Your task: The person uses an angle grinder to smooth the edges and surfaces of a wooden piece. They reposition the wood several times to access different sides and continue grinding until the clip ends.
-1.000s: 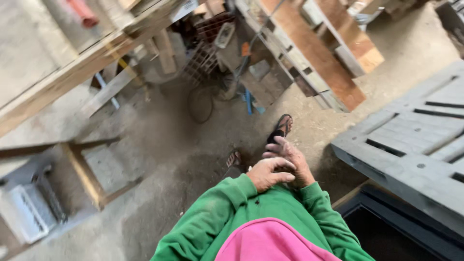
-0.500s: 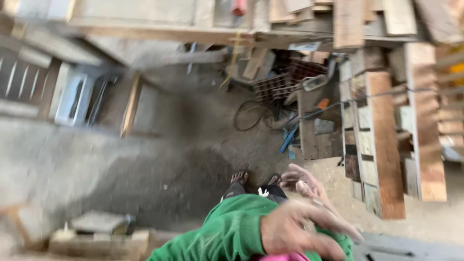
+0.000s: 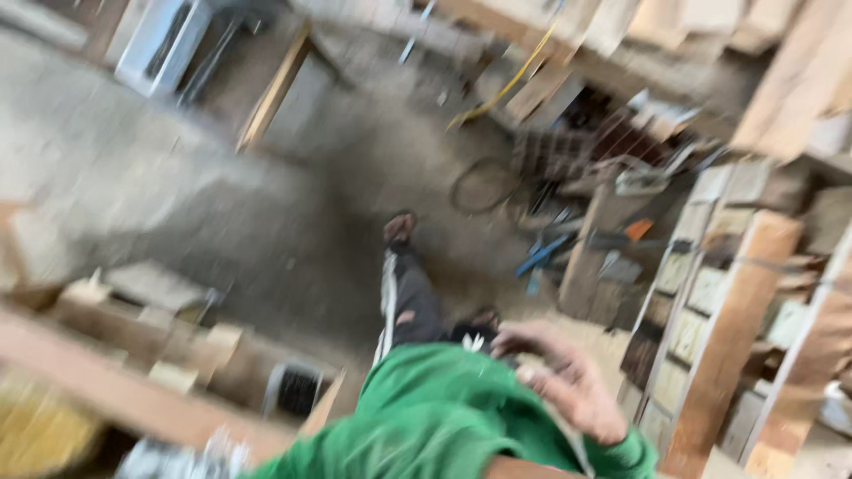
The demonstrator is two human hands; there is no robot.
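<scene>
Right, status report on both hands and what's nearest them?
Right hand open, empty, against green sweater. Left hand out of view. Wooden planks close on the right; view blurred.

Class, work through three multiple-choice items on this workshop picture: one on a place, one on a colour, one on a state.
1. Where is the dark loop of cable?
A. on the dusty floor
B. on a shelf
C. in a hand

2. What colour is the sleeve?
A. red
B. green
C. white

3. How is the hand at lower right?
A. gripping a hammer
B. flat on a table
C. holding nothing, fingers spread loosely

Key:
1 A, it lies on the floor ahead of the forward foot.
2 B, the sleeve is bright green.
3 C, nothing shows in the blurred hand.
</scene>
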